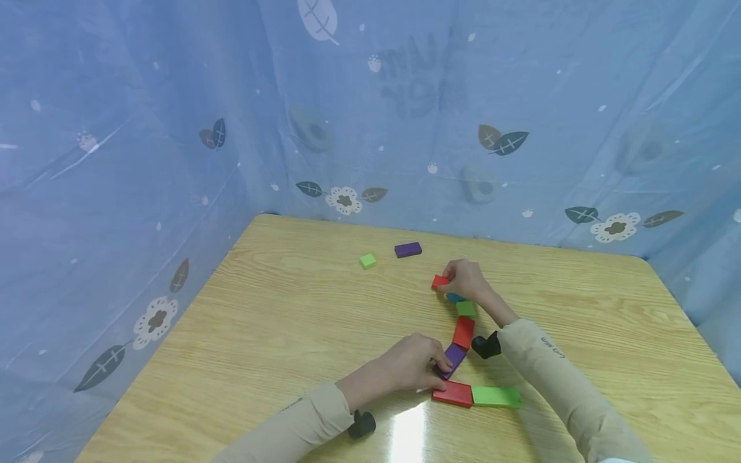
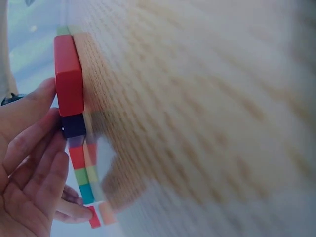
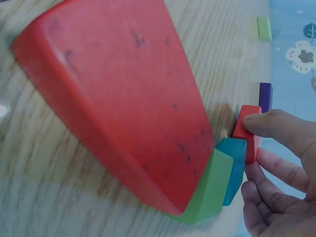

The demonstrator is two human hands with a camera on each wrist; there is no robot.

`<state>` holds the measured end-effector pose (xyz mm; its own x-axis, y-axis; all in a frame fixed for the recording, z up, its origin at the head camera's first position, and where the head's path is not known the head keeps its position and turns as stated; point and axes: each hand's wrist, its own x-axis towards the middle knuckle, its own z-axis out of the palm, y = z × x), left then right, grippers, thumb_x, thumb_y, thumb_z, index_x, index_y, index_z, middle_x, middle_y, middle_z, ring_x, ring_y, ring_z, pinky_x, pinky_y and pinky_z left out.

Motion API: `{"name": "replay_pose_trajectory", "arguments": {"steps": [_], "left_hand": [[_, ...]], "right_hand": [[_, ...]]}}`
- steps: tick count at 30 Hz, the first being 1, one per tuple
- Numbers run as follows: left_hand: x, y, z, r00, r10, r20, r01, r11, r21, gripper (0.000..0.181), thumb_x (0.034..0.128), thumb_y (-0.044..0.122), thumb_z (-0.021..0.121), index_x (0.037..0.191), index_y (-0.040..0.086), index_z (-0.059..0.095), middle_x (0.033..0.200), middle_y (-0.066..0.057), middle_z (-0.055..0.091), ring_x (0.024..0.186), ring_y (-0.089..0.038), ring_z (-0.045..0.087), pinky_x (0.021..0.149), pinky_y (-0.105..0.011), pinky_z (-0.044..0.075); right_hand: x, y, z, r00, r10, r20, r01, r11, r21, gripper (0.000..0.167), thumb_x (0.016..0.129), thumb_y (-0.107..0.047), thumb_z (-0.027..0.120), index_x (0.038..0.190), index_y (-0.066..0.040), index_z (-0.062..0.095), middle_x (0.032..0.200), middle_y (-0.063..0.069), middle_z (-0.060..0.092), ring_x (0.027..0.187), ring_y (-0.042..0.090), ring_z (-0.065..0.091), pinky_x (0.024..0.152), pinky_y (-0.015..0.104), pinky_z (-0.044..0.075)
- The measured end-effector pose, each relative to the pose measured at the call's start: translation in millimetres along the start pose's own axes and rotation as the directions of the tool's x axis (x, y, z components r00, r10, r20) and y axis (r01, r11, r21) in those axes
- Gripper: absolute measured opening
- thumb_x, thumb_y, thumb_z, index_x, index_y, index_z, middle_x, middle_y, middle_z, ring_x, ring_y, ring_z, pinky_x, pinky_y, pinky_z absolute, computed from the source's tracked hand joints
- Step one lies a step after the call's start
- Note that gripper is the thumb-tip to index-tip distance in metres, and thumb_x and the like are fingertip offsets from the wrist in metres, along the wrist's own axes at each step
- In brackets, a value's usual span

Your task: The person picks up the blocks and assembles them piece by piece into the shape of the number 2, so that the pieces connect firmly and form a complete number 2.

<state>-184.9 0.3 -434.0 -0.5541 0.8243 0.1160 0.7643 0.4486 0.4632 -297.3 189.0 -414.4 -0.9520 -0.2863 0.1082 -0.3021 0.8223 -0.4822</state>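
A winding row of coloured wooden blocks lies on the table. At its far end my right hand pinches a small red block between thumb and fingers, beside a blue block. A green block, a larger red block and a purple block continue the row nearer me. My left hand is at the near bend, its fingers by the purple block and its thumb touching the end of a near red block. A long light green block adjoins that red one on the right.
Farther back on the wooden table lie a small light green block and a separate purple block. Blue patterned curtain borders the table's back and sides. Both wrists carry black camera mounts.
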Motion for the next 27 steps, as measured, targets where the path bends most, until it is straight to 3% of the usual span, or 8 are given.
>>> {"name": "replay_pose_trajectory", "arguments": {"steps": [8, 17, 27], "left_hand": [[-0.4, 0.8, -1.0, 1.000, -0.007, -0.001, 0.007, 1.000, 0.013, 0.025, 0.0763, 0.027, 0.082, 0.097, 0.014, 0.077, 0.093, 0.009, 0.069, 0.084, 0.007, 0.057, 0.074, -0.004, 0.040], [-1.0, 3.5, -1.6, 1.000, -0.027, 0.005, 0.027, 0.999, 0.046, 0.025, 0.0762, 0.030, 0.081, 0.097, 0.017, 0.077, 0.093, 0.011, 0.069, 0.084, 0.008, 0.057, 0.075, -0.005, 0.040], [0.1, 4.6, -1.6, 0.999, -0.035, 0.017, 0.034, 0.999, 0.018, 0.025, 0.0770, 0.027, 0.081, 0.097, 0.013, 0.077, 0.093, 0.008, 0.069, 0.084, 0.006, 0.057, 0.075, -0.007, 0.042]], "right_hand": [[-0.2, 0.0, 0.7, 1.000, 0.013, 0.026, -0.011, 0.999, -0.046, 0.024, 0.075, -0.013, 0.080, 0.083, 0.003, 0.065, 0.073, 0.010, 0.063, 0.068, 0.022, 0.058, 0.066, 0.039, 0.049], [-1.2, -1.0, -0.2, 0.992, 0.105, 0.076, -0.107, 0.994, 0.014, 0.021, 0.083, -0.016, 0.075, 0.090, 0.002, 0.067, 0.087, 0.014, 0.068, 0.077, 0.027, 0.061, 0.065, 0.037, 0.051], [-4.3, -2.4, -3.3, 0.989, 0.125, 0.083, -0.127, 0.992, 0.018, 0.023, 0.082, -0.020, 0.075, 0.091, 0.000, 0.068, 0.089, 0.014, 0.069, 0.083, 0.030, 0.062, 0.070, 0.045, 0.049]]}}
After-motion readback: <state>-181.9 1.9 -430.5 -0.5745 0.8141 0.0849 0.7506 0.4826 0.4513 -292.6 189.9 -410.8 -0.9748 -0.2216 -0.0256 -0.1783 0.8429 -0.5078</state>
